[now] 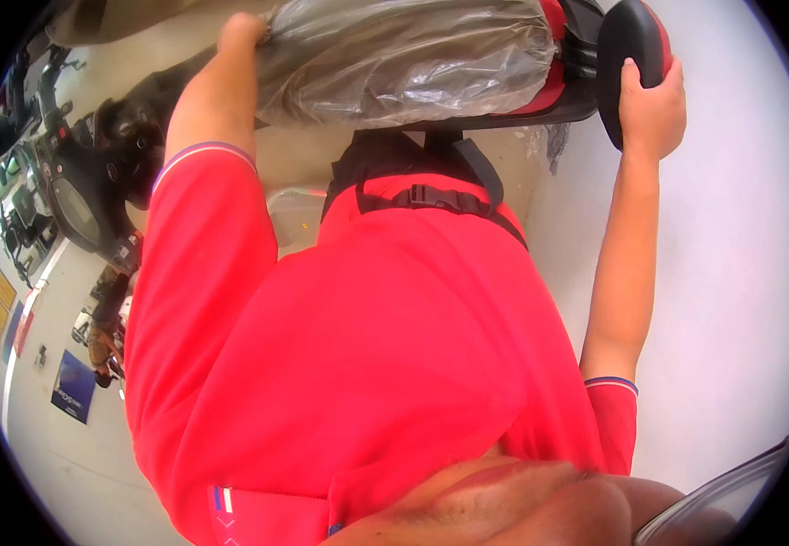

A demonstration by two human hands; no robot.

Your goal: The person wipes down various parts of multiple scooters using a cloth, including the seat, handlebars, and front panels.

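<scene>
My right hand [654, 109] is wrapped round a padded scooter backrest [622, 68], black with a red edge. Its thumb presses on the black face and the other fingers are behind. The backrest stands at the rear end of a scooter seat [412, 64] covered in clear, crinkled plastic; whether it is fixed there, I cannot tell. At the seat's front end, beside the plastic, is my left hand [244, 32], its fingers mostly hidden. Red and black bodywork [549, 100] shows under the seat's rear.
The scooter's handlebar and dark front part [94, 196] lie to the left. More scooters [16, 205] stand at the far left. Another person [103, 341] is low in the left background, near a blue board [73, 387]. A pale wall or floor surface [731, 273] fills the right.
</scene>
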